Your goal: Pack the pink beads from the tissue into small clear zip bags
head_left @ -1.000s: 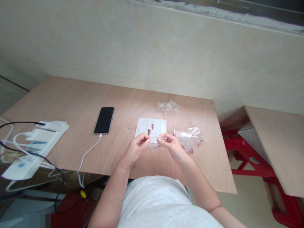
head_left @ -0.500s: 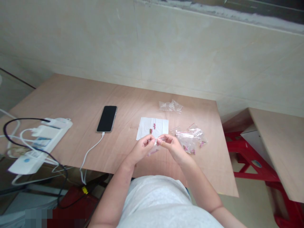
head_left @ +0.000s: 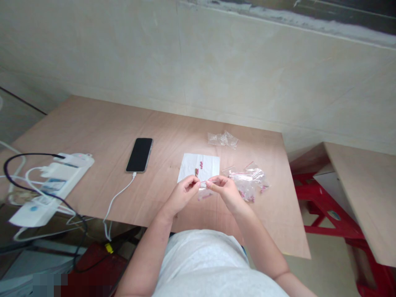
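Note:
My left hand (head_left: 185, 192) and my right hand (head_left: 223, 189) pinch the top edge of a small clear zip bag (head_left: 204, 194) between them, above the near side of the table. Something pink shows low in the bag. Just beyond my fingers lies a white paper sheet (head_left: 188, 164), with small pink pieces (head_left: 201, 165) and a darker, brownish piece (head_left: 196, 171) on it. Right of my right hand is a pile of clear zip bags (head_left: 247, 178), with small pink items (head_left: 250, 198) in or beside them.
Crumpled clear bags (head_left: 223, 139) lie farther back. At the left are a black phone (head_left: 140, 154) on a white charging cable (head_left: 116, 196) and a white power strip (head_left: 52, 192) with cords. Red stools (head_left: 328, 214) stand by a second table (head_left: 368, 185) at right.
My hands have drawn slightly apart along the bag's top edge, and the bag hangs a little farther right. The things lying on the table stay where they were.

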The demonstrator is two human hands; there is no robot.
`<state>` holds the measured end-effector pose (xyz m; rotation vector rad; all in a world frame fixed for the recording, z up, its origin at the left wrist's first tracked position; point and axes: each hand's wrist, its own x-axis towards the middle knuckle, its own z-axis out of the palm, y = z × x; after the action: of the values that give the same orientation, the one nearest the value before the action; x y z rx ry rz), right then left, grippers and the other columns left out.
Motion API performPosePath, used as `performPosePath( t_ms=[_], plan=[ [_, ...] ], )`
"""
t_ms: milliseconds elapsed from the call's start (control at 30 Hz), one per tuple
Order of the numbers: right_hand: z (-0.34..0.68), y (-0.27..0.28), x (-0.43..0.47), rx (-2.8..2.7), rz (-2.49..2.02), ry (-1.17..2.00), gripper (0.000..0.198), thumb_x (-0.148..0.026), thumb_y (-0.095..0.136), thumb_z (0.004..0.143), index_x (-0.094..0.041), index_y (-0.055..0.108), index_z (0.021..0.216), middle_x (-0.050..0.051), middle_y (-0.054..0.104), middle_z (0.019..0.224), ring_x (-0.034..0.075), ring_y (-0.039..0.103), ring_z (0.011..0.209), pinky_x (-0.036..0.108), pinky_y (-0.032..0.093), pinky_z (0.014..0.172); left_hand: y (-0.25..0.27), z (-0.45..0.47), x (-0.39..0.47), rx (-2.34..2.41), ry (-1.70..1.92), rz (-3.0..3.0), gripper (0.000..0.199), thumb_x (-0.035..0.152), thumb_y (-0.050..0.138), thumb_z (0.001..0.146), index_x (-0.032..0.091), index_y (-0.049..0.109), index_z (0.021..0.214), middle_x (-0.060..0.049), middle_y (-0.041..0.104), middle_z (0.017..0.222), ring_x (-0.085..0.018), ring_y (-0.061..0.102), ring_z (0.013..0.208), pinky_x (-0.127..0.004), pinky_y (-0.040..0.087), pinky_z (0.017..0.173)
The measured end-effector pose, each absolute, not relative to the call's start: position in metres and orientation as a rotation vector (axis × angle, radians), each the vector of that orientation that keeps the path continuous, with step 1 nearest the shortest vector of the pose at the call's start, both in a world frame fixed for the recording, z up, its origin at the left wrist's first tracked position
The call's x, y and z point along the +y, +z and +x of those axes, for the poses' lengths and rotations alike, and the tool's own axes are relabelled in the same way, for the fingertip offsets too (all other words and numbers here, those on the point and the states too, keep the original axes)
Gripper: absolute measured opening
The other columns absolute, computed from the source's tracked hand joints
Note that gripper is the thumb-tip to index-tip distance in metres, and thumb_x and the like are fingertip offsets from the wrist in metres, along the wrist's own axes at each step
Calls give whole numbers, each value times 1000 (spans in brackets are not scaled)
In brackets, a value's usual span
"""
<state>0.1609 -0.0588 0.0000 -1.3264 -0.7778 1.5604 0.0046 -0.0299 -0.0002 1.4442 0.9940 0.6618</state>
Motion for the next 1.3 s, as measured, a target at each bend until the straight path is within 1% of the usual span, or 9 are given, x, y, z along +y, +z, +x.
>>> performPosePath(
  t_ms=[167,400,700,867,967,1067,1167,1233,1300],
  plan=[
    [170,-7,-61,-752,-1309,1499,21,-36,66,61,-17,60,67,1,62,63,13,54,61,28,42,62,-3,1,-30,1005,651,1376,21,32,47,79,14,53,72,1,49,69,-10,46,68,-21,37,64],
    [177,-12,-62,-716,-1279,1472,13,-26,68,59,-17,58,58,-2,59,55,11,51,53,25,39,58,0,-4,-31,998,611,1372,20,32,50,77,13,56,73,0,53,72,-12,48,70,-23,38,68],
    [180,-1,-67,-787,-1349,1481,21,-36,64,64,-17,67,71,3,66,68,15,56,64,30,43,65,-4,-5,-30,1002,634,1398,19,32,50,78,14,55,74,0,53,73,-12,49,72,-23,38,70],
    [215,-1,-76,-671,-1541,1043,31,-38,62,65,-16,67,87,2,63,66,14,54,63,27,42,61,-7,-5,-30,995,586,1439,22,32,44,81,13,55,77,-1,54,77,-13,50,79,-23,37,75],
    [256,-14,-78,-634,-1728,845,44,-42,56,67,-13,62,99,5,64,74,17,56,66,30,43,62,-11,-9,-27,1040,590,1446,22,32,44,81,14,55,76,-1,54,77,-14,50,79,-23,37,75],
    [293,-34,-71,-802,-2119,688,47,-40,48,71,-9,60,104,14,63,92,28,56,87,39,40,75,-15,-15,-24,1089,587,1433,22,32,44,80,14,54,74,-1,54,76,-14,50,78,-23,37,73],
    [306,-51,-48,-971,-2455,326,53,-37,43,73,-4,53,113,23,54,111,35,45,105,47,31,86,-16,-17,-23,1118,592,1414,22,32,44,80,14,52,72,0,53,74,-14,50,77,-23,37,73],
    [299,-60,-23,-1123,-2431,195,55,-35,42,74,-2,49,116,24,51,115,35,42,109,46,29,88,-17,-17,-23,1126,591,1411,22,32,43,80,14,51,70,0,51,72,-14,49,75,-23,37,71],
    [283,-67,8,-1349,-2272,186,52,-30,42,73,-2,48,116,21,51,115,31,43,108,42,28,91,-17,-17,-24,1131,585,1409,23,32,43,80,14,49,68,1,50,71,-13,48,72,-22,36,69]
  ],
)
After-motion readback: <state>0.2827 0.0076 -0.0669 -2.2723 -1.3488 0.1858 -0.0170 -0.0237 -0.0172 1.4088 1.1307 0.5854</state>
